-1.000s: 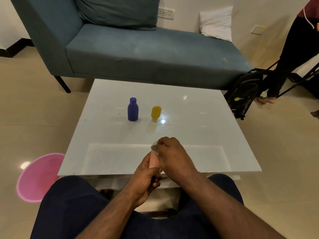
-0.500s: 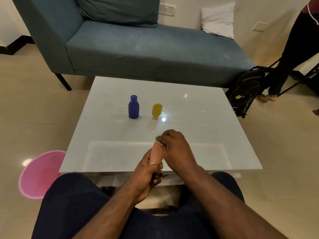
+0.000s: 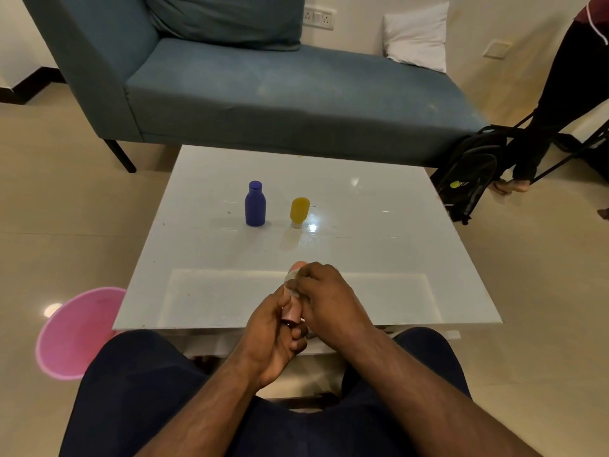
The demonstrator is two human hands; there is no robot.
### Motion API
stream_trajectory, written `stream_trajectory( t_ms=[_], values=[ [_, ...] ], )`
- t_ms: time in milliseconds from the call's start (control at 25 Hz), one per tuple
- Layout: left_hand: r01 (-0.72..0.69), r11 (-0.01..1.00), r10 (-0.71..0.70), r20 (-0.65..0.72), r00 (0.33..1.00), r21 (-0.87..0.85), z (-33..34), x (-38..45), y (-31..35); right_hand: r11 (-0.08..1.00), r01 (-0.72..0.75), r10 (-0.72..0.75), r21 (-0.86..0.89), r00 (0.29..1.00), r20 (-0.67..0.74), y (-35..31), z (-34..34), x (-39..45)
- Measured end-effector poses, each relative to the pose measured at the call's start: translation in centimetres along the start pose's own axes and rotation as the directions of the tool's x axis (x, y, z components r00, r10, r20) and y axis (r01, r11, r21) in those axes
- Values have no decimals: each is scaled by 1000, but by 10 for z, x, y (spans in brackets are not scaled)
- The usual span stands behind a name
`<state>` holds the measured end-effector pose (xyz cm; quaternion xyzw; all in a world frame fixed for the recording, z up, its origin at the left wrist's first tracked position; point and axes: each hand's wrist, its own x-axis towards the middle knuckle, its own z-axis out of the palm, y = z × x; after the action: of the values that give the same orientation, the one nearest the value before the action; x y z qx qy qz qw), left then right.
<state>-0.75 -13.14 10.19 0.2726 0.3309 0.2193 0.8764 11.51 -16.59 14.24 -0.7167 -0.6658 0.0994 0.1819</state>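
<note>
**A:** Where's the pink bottle (image 3: 293, 313) at?

**B:** You've got it just above the near edge of the table (image 3: 379, 258), roughly upright. Your left hand (image 3: 273, 334) is wrapped round its lower end, and your right hand (image 3: 326, 298) has its fingers curled over the top part.

**A:** Anything else on there?

**B:** A blue bottle (image 3: 255, 206) and a yellow bottle (image 3: 299, 211) mid-table, near each other but not touching.

Since a second ago: uncovered more of small pink soft-plastic bottle (image 3: 293, 313), rounded pink end now showing at 12 o'clock past right hand (image 3: 329, 298) fingers, hidden before. Shifted right fingertips off very top; now pinching translucent cap-like piece (image 3: 290, 280) at upper body. Raised both hands slightly toward 12 o'clock over table edge.
</note>
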Motion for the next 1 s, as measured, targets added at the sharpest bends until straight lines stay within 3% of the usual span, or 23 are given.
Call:
stream_trajectory(
  t_ms=[120, 320, 480, 640, 840, 1000],
  values=[
    [30, 998, -30, 1, 1000, -57, -1, 2, -2, 993, -113, 116, 31, 990, -81, 9, 1, 9],
    [-1, 998, 3, 28, 1000, -56, -8, 7, -4, 999, 51, -51, 1, 998, 40, -7, 5, -8],
    [0, 999, -1, -11, 1000, -43, -6, 9, -4, 998, -63, 64, 33, 997, -45, 5, 2, 5],
    [-7, 997, 9, 21, 1000, -75, -10, 9, -5, 994, 106, -106, 8, 991, 83, -13, 5, -12],
    [-9, 996, 6, -34, 999, -84, -7, 10, -3, 995, -68, 72, 77, 996, -59, 5, 4, 2],
    [4, 993, -4, 3, 1000, -121, -10, 9, -2, 994, 19, -18, 107, 1000, -8, -13, 11, -17]
  ],
)
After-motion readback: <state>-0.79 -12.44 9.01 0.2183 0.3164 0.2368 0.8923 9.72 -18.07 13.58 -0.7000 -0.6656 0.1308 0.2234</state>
